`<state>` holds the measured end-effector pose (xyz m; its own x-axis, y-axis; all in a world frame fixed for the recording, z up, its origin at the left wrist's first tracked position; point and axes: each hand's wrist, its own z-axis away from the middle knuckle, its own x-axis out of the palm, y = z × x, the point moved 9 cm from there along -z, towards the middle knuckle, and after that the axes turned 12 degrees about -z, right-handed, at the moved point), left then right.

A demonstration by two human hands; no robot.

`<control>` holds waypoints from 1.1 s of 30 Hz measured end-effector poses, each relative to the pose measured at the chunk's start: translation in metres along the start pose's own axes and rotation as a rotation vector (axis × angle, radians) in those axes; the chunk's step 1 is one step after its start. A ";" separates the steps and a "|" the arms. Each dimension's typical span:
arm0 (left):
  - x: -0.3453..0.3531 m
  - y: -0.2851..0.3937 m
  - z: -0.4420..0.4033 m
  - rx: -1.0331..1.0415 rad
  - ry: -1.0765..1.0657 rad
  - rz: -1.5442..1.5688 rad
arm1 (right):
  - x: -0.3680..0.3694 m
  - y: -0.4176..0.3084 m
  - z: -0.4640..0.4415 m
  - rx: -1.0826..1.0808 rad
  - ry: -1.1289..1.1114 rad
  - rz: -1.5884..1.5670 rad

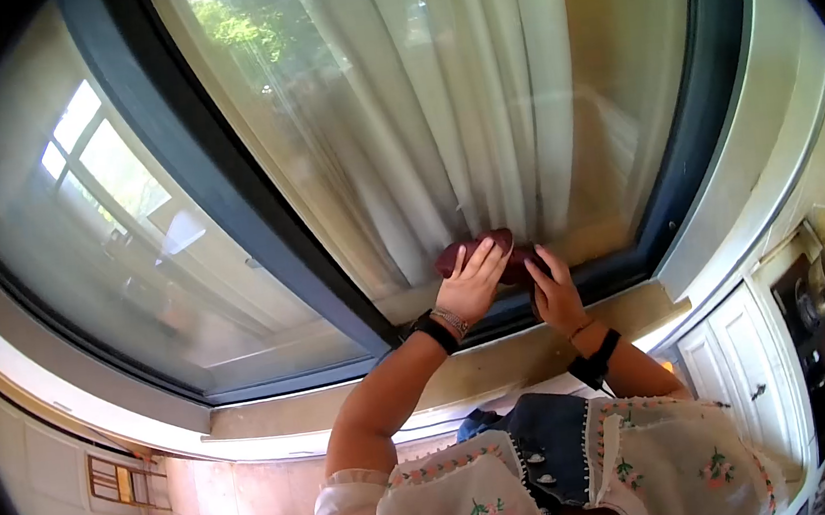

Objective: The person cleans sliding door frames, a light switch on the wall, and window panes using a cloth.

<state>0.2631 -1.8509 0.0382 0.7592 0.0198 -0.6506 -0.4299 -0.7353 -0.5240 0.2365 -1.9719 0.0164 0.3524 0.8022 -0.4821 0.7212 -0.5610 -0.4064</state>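
Observation:
A dark maroon cloth (517, 269) is bunched up against the lower part of the window glass (615, 176), just above the dark bottom frame. My left hand (470, 284) presses it to the pane, fingers laid over the folds. On the cloth's right end, my right hand (557, 293) grips with thumb and fingers, partly hidden by the fabric. Black bands sit on both wrists. Behind the glass hang pale curtains (475, 90).
A dark upright frame (254, 184) divides the window, with another pane (227, 307) to the left. Below runs a tan sill (288, 411). To the right are white cabinets (744, 353) and a dark stovetop with a glass-like pot (823, 285). Tiled floor (243, 507) lies at lower left.

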 end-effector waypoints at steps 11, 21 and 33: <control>-0.133 -0.097 -0.101 -0.483 0.334 -0.072 | -0.104 -0.044 -0.094 -0.148 0.374 -0.304; -0.097 0.013 -0.179 -0.196 0.126 -0.037 | -0.129 0.026 -0.059 -0.007 0.391 -0.354; -0.063 0.080 -0.141 -0.248 0.204 0.297 | -0.120 0.076 0.033 0.414 0.095 -0.593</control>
<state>0.2503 -2.0070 0.1146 0.7121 -0.3329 -0.6181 -0.5324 -0.8299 -0.1665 0.2288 -2.1174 0.0176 0.0369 0.9989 -0.0279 0.5287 -0.0432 -0.8477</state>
